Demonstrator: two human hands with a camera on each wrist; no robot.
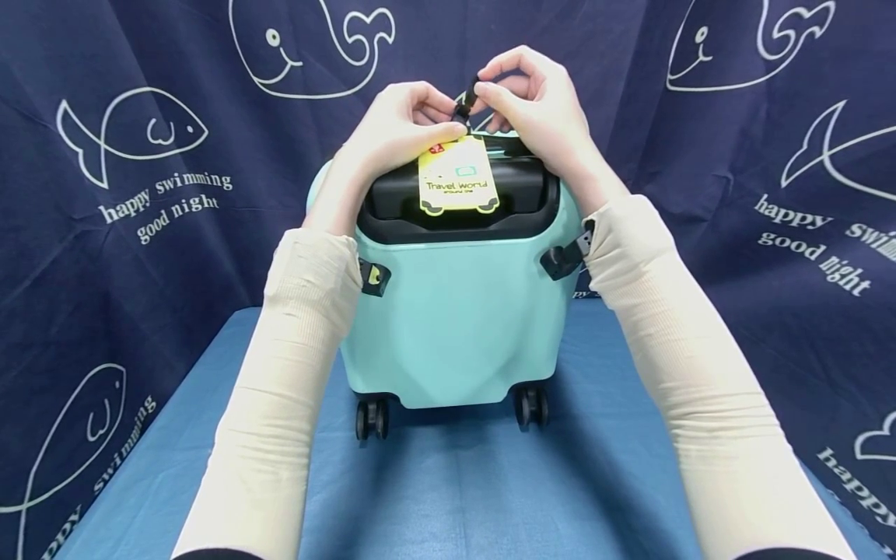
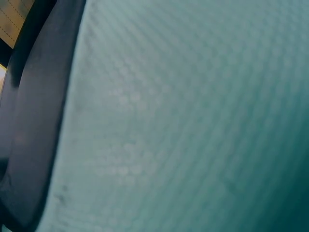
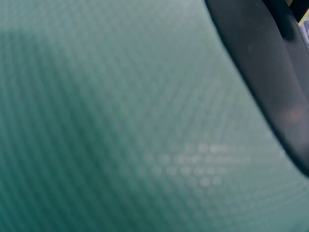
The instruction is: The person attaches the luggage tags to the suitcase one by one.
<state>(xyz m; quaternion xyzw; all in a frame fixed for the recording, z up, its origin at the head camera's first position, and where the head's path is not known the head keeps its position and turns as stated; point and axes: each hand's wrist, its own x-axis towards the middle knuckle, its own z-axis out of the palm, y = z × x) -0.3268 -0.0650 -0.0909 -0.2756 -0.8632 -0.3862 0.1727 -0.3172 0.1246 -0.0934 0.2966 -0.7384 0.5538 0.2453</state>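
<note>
A mint-green suitcase (image 1: 462,311) stands upright on its wheels in the head view, with a black recessed panel (image 1: 392,225) at its top. Over that panel hangs a yellow luggage tag (image 1: 458,175) printed "Travel World". My left hand (image 1: 402,124) pinches the tag's top edge where its black strap (image 1: 471,93) joins it. From the other side, my right hand (image 1: 539,97) pinches the strap's upper end between thumb and forefinger. Both wrist views are filled by the suitcase's textured shell (image 2: 183,116) and black panel (image 3: 265,63); neither shows the fingers.
The suitcase rests on a blue cloth-covered table (image 1: 448,498). Behind it hangs a dark blue curtain (image 1: 266,194) with white whale and fish drawings. Black wheels (image 1: 372,418) show under the case. A small camera (image 1: 563,258) sits at the right wrist.
</note>
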